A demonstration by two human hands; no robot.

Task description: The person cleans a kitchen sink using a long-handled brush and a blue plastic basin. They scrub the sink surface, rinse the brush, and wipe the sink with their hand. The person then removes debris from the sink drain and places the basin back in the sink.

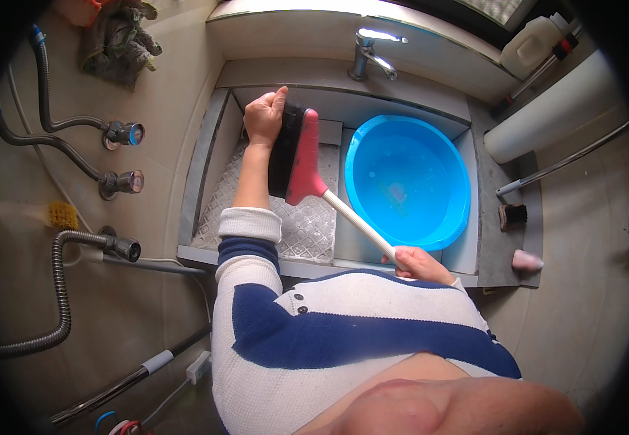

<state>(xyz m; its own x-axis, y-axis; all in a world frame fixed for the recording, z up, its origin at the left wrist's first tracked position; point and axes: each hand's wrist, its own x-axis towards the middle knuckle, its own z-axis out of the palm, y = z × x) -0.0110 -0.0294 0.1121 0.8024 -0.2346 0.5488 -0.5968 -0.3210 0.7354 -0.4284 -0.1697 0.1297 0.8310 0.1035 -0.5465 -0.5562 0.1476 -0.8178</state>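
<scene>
A broom with a pink head (pixel 308 163), black bristles (pixel 283 157) and a pale ribbed handle (pixel 359 222) lies slantwise over a tiled sink (pixel 317 234). Near the handle's lower end, my right hand (pixel 420 263) is closed round it. My left hand (pixel 264 117) is at the far end of the bristles, its fingers curled and thumb up; whether it grips bristles cannot be made out. Right of the broom, a blue plastic basin (pixel 353 179) with water stands in the sink. A chrome faucet (pixel 362 60) rises behind the sink.
A scrub brush (pixel 513 217) and a pink bar, perhaps soap (pixel 526 261), lie on the right ledge. Beside them stand a white pipe (pixel 548 114) and a metal pole (pixel 570 155). Valves with hoses (pixel 124 181), a yellow-bristled brush (pixel 63 215) and a grey cloth (pixel 121 46) are along the left wall.
</scene>
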